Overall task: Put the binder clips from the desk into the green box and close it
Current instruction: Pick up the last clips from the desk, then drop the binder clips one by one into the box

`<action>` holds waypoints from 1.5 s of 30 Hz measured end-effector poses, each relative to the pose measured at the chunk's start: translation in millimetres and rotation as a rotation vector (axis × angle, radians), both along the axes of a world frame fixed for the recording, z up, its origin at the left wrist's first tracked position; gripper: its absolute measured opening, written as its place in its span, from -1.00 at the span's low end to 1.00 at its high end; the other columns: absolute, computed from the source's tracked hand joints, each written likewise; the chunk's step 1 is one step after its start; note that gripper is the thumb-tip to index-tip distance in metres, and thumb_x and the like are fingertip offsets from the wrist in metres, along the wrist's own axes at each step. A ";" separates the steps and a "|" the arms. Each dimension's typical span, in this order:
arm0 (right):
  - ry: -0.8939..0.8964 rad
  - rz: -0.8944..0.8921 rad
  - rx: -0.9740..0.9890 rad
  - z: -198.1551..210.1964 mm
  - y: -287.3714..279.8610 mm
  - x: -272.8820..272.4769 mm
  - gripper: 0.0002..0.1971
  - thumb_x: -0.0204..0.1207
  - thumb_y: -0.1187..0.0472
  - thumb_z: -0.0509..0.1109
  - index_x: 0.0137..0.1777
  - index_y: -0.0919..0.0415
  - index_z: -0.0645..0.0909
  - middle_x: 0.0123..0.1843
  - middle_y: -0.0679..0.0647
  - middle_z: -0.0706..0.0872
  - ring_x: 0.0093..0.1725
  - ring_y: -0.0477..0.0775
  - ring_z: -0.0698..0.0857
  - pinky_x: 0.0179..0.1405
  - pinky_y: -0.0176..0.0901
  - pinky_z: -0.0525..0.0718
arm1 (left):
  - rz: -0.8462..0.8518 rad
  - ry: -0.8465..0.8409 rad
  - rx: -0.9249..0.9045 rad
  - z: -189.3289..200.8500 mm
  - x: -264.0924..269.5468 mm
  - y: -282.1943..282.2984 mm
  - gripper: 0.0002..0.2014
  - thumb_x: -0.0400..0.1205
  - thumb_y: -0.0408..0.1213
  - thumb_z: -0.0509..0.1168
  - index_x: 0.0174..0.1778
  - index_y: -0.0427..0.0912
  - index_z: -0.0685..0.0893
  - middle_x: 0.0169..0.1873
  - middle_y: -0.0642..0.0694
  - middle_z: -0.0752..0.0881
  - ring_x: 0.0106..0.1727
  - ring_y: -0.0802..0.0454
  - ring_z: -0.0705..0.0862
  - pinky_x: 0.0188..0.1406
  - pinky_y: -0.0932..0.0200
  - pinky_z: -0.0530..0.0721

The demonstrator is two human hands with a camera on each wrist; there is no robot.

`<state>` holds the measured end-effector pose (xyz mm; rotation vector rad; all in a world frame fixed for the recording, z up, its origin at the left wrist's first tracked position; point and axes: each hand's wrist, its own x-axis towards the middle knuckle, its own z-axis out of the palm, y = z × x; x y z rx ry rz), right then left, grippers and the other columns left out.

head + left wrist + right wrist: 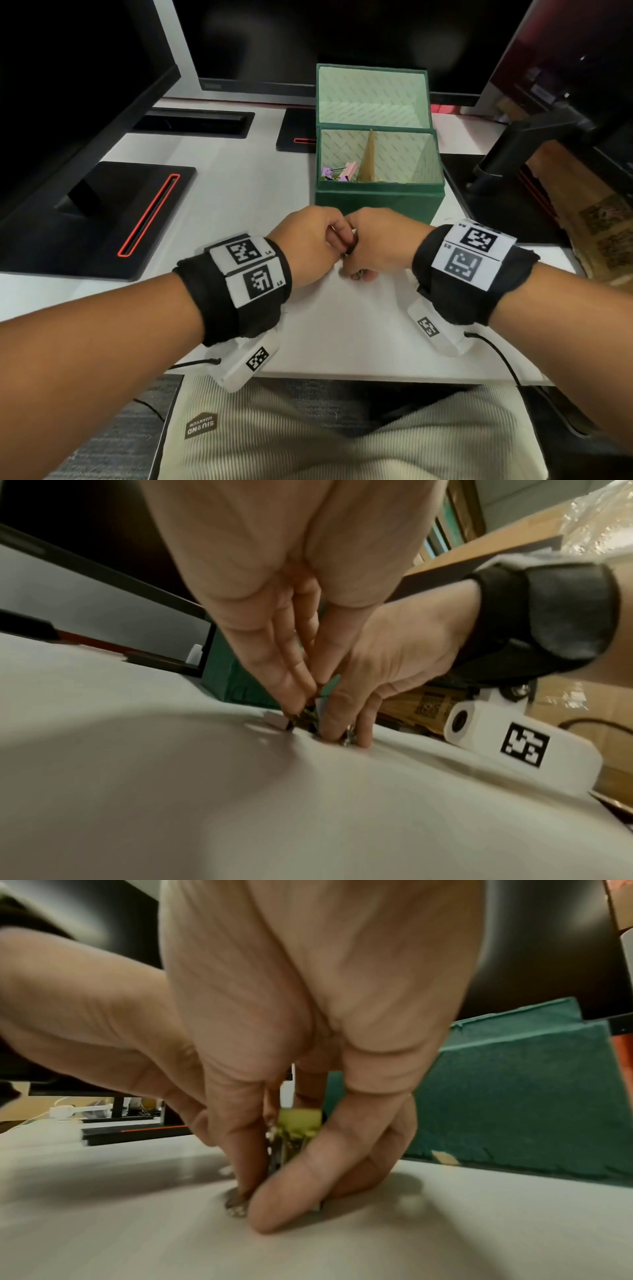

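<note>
1. Left hand (310, 245) and right hand (376, 245) together on desk (342, 329), fingertips down, touching.
2. Right thumb and fingers pinched on yellow-green clip (298, 1123); left fingers bunched at small clips (304, 718), grip unclear.
3. Beyond: green box (378, 200) open, lid upright; pink and purple clips (339, 171) in left compartment.

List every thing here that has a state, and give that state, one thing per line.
Box: open, lid upright.
Clips in box: lying in left compartment.
Green clip: on desk, between both hands.
Left hand: fingers down at the clips.
Right hand: pinching clips.
Monitors: dark.
</note>
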<state>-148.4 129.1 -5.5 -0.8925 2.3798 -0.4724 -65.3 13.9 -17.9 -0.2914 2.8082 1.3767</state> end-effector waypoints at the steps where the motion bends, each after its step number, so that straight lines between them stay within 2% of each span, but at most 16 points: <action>1: -0.023 -0.007 -0.017 -0.5 -0.2 -1.7 -0.78 0.35 0.32 0.61 -0.10 0.07 0.68 -0.20 0.08 0.82 -0.34 0.02 0.85 -0.27 -0.14 0.83 | 0.022 0.016 0.023 1.9 -0.2 -1.8 -0.81 0.57 -0.47 0.36 -0.14 -0.05 0.72 -0.16 -0.07 0.81 -0.21 0.06 0.75 -0.04 0.19 0.74; 3: -0.049 -0.028 -0.049 -1.5 0.0 -5.9 -0.75 0.35 0.35 0.62 -0.01 0.14 0.71 -0.12 0.12 0.81 -0.28 0.08 0.85 -0.21 -0.02 0.85 | 0.056 0.021 0.095 5.4 -0.2 -5.6 -0.82 0.58 -0.47 0.37 -0.17 -0.06 0.73 -0.21 -0.05 0.82 -0.21 0.04 0.77 0.03 0.05 0.77; 5: -0.051 -0.075 -0.101 -2.3 2.8 -10.2 -0.84 0.36 0.37 0.62 -0.13 0.18 0.73 -0.16 0.11 0.79 -0.32 0.04 0.82 -0.21 -0.08 0.85 | 0.089 0.009 0.171 8.3 0.1 -7.9 -0.79 0.59 -0.50 0.34 -0.17 -0.08 0.73 -0.25 -0.06 0.82 -0.21 0.00 0.78 0.03 0.02 0.78; 7: -0.040 -0.127 -0.150 -2.8 7.3 -14.8 -0.85 0.36 0.38 0.62 -0.25 0.15 0.74 -0.22 0.11 0.80 -0.37 -0.01 0.80 -0.22 -0.16 0.83 | 0.123 -0.004 0.258 9.9 0.6 -8.3 -0.82 0.61 -0.51 0.32 -0.12 -0.13 0.73 -0.18 -0.20 0.82 -0.15 -0.14 0.80 -0.10 0.09 0.80; 11: -0.037 -0.189 -0.225 3.7 17.0 -19.4 -0.87 0.34 0.38 0.63 -0.28 0.17 0.76 -0.18 0.11 0.79 -0.33 0.08 0.83 -0.13 0.01 0.85 | 0.216 -0.011 0.476 10.2 0.3 -7.0 -0.86 0.63 -0.52 0.30 -0.09 -0.22 0.71 -0.17 -0.24 0.77 -0.20 -0.11 0.75 -0.35 0.27 0.76; 15: -0.056 -0.231 -0.347 37.6 20.2 -14.7 -0.87 0.38 0.42 0.59 -0.22 0.19 0.76 -0.15 0.04 0.68 -0.39 -0.06 0.77 -0.24 -0.21 0.83 | 0.318 0.043 0.777 13.4 -3.0 -3.9 -0.85 0.70 -0.39 0.24 -0.03 -0.22 0.74 -0.15 -0.19 0.79 -0.20 -0.09 0.77 -0.12 0.12 0.78; 20: 0.021 -0.102 -0.498 82.0 15.6 1.5 -0.88 0.34 0.36 0.64 -0.23 0.15 0.79 -0.32 -0.08 0.72 -0.41 -0.11 0.75 -0.33 -0.32 0.76 | 0.334 0.012 1.286 11.1 -5.0 10.6 -0.75 0.73 -0.19 0.19 0.13 -0.23 0.70 -0.12 -0.21 0.82 -0.10 -0.14 0.82 -0.10 0.10 0.78; 23: 0.051 0.021 -0.345 85.1 8.4 13.7 -0.89 0.35 0.29 0.64 -0.24 0.07 0.79 -0.36 -0.19 0.77 -0.44 -0.20 0.76 -0.46 -0.41 0.70 | 0.289 0.020 1.593 6.2 -3.3 30.9 -0.71 0.75 -0.17 0.07 0.11 -0.17 0.68 -0.27 -0.18 0.79 -0.16 -0.15 0.80 0.10 -0.06 0.73; 26: 0.099 0.152 -0.088 71.8 2.9 21.0 -0.88 0.40 0.21 0.60 -0.10 0.03 0.76 -0.15 -0.07 0.84 -0.30 -0.13 0.82 -0.19 -0.24 0.82 | 0.377 0.050 1.794 -3.5 -3.8 47.2 -0.67 0.76 -0.23 0.03 0.13 -0.20 0.70 0.00 -0.26 0.76 -0.06 -0.16 0.76 0.03 -0.13 0.77; 30: 0.227 0.259 0.018 69.1 6.4 21.3 -0.78 0.48 -0.03 0.50 0.12 -0.15 0.69 0.03 -0.20 0.79 -0.10 -0.27 0.71 0.02 -0.29 0.69 | 0.443 0.106 1.909 -12.2 -1.9 46.7 -0.64 0.76 -0.25 0.01 0.13 -0.24 0.73 0.01 -0.27 0.81 -0.08 -0.19 0.81 -0.15 -0.12 0.82; 33: 0.213 0.149 -0.190 81.3 13.2 17.8 -0.80 0.57 -0.03 0.41 0.17 -0.15 0.70 0.07 -0.27 0.75 -0.07 -0.37 0.70 0.09 -0.30 0.69 | 0.450 0.130 1.957 -10.9 2.1 41.0 -0.66 0.76 -0.25 0.11 0.01 -0.41 0.72 -0.13 -0.35 0.82 -0.12 -0.28 0.82 0.01 -0.22 0.79; 37: 0.253 -0.079 -0.425 91.6 24.3 3.5 -0.86 0.65 0.09 0.33 0.02 -0.04 0.74 -0.08 -0.16 0.76 -0.10 -0.12 0.78 -0.25 -0.20 0.83 | 0.467 0.160 1.970 -9.7 5.9 26.5 -0.60 0.76 -0.24 0.09 0.05 -0.50 0.72 0.00 -0.42 0.80 -0.10 -0.30 0.83 -0.01 -0.17 0.79; 39: 0.293 -0.056 -0.240 88.9 31.6 -2.2 -0.85 0.63 0.09 0.31 -0.05 -0.07 0.72 -0.15 -0.13 0.76 -0.18 -0.10 0.77 -0.26 -0.19 0.79 | 0.487 0.193 1.987 -11.0 8.5 18.7 -0.62 0.74 -0.26 0.12 0.03 -0.52 0.74 0.01 -0.42 0.80 -0.09 -0.30 0.83 -0.05 -0.17 0.80; 41: 0.321 0.096 0.141 77.5 38.7 -5.3 -0.83 0.60 -0.05 0.33 0.11 -0.13 0.68 0.05 -0.17 0.76 -0.05 -0.13 0.71 -0.04 -0.20 0.68 | 0.504 0.229 2.012 -11.6 12.0 11.3 -0.64 0.73 -0.29 0.16 0.01 -0.53 0.75 0.03 -0.42 0.79 -0.03 -0.31 0.82 -0.07 -0.16 0.81; 43: 0.276 0.180 0.437 59.8 46.6 -7.5 -0.43 0.46 -0.31 0.38 0.44 -0.17 0.48 0.38 -0.13 0.61 0.28 0.00 0.63 0.32 -0.05 0.58 | 0.512 0.248 2.030 -12.7 14.8 5.4 -0.65 0.72 -0.30 0.18 0.01 -0.54 0.75 0.04 -0.42 0.79 0.01 -0.31 0.81 -0.07 -0.14 0.82; 45: 0.181 0.141 0.523 44.4 52.6 -10.9 -0.03 0.22 -0.48 0.44 0.61 -0.24 0.18 0.53 -0.05 0.43 0.44 0.09 0.51 0.46 0.03 0.49 | 0.524 0.249 2.026 -13.8 17.2 2.3 -0.65 0.72 -0.31 0.19 -0.01 -0.55 0.76 0.04 -0.42 0.79 0.00 -0.31 0.82 -0.05 -0.14 0.81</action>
